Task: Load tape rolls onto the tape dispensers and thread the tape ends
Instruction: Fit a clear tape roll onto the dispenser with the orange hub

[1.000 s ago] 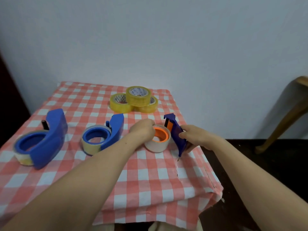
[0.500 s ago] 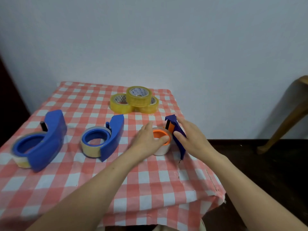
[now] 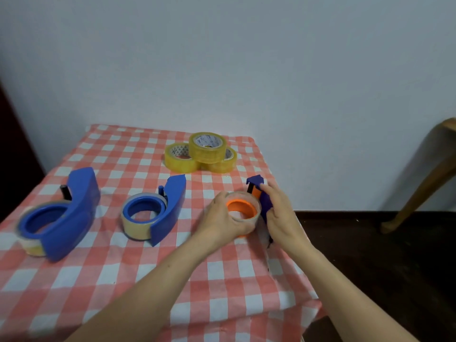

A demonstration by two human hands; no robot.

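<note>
Your left hand (image 3: 222,219) is curled round the near and left side of the clear tape roll (image 3: 256,215), with the thumb under its front edge; that hug stops the roll from turning or sliding off; your right hand (image 3: 280,213) wraps its fingers round the dark blue dispenser (image 3: 256,181) just beside the roll, so the body stands up and does not tip over while you work; the roll sits round the orange hub (image 3: 240,208), touching the dispenser, near the right edge of the checked cloth (image 3: 123,280); I think you are pushing the roll down snug on the hub, and the tape end comes next; I cannot see the loose end, so I cannot tell if it is through the front yet; hold the body tight when you pull it, since this spot is close to the edge and it could slip off; to your left lie the middle blue dispenser (image 3: 172,203) and the big blue dispenser (image 3: 74,213), each on its side with a pale roll already round its blue ring, well apart from your hands so they are not in the way; at the back wait three yellow rolls (image 3: 201,154), two flat and one on top, kept as spares; a wooden chair leg (image 3: 419,191) stands off to the right.
</note>
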